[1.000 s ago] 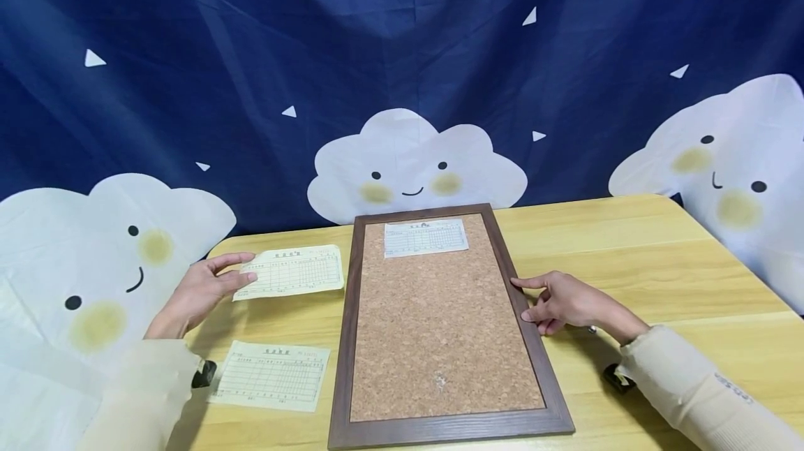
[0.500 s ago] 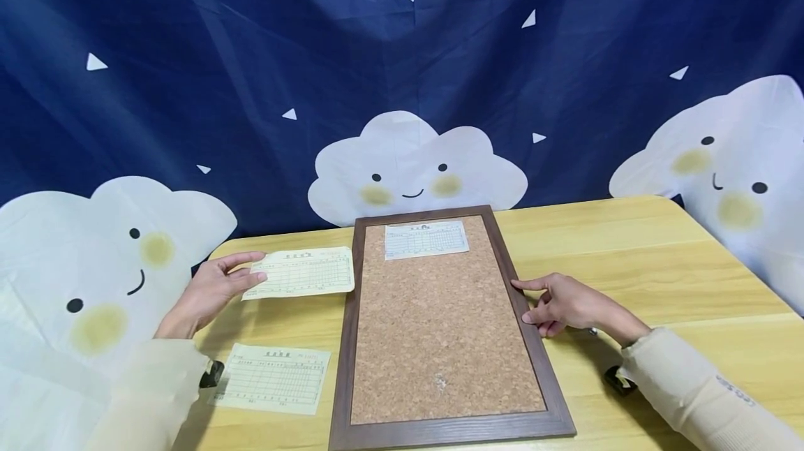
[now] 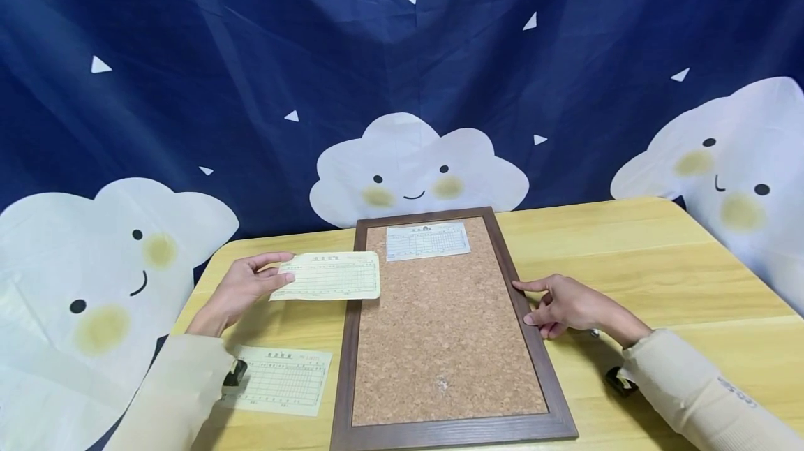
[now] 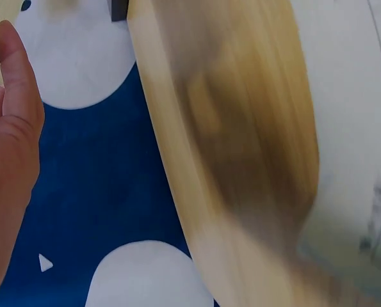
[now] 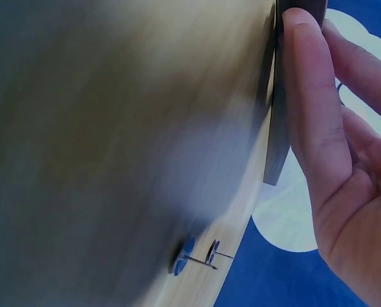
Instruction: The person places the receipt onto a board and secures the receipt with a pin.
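My left hand pinches a pale yellow printed slip by its left end. The slip's right end hangs over the left frame edge of a cork board. On the table below that hand lies a pale green printed slip, partly covered by the sleeve. A bluish slip lies at the top of the cork. My right hand holds the board's right edge between thumb and fingers. Two thumbtacks lie beside it in the right wrist view, points sideways.
The board lies on a light wooden table. Behind the table hangs a dark blue curtain with printed clouds. A small pale mark shows low on the cork.
The left hand has moved right with the yellow slip, from beside the board until the slip's end overlaps it. The right hand and the board stay put.
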The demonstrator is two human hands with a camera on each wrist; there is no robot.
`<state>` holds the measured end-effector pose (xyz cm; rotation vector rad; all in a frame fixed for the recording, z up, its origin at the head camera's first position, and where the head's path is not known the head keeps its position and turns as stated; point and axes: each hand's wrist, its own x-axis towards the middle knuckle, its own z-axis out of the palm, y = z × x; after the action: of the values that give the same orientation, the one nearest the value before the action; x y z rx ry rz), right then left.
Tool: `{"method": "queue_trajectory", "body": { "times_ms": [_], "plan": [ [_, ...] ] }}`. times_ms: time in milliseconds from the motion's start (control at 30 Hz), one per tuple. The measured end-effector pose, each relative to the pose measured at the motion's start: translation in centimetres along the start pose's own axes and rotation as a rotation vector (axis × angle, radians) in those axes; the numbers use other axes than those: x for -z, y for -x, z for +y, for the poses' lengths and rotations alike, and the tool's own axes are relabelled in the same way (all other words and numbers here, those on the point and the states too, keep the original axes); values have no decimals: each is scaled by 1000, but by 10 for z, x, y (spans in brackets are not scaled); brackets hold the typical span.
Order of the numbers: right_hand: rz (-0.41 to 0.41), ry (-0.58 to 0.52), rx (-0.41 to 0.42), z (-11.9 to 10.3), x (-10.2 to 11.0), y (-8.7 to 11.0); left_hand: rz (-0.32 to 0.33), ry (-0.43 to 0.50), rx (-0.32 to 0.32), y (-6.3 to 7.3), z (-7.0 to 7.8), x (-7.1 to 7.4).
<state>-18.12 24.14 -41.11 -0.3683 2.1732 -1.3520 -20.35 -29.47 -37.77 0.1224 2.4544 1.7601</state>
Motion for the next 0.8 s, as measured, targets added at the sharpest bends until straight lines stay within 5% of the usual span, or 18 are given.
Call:
{"method": "queue_trajectory", "body": {
  "times_ms": [800],
  "plan": [
    [4,43,-18,-3,1,-1,-33,32,9,-14,5,-31]
  ]
}}
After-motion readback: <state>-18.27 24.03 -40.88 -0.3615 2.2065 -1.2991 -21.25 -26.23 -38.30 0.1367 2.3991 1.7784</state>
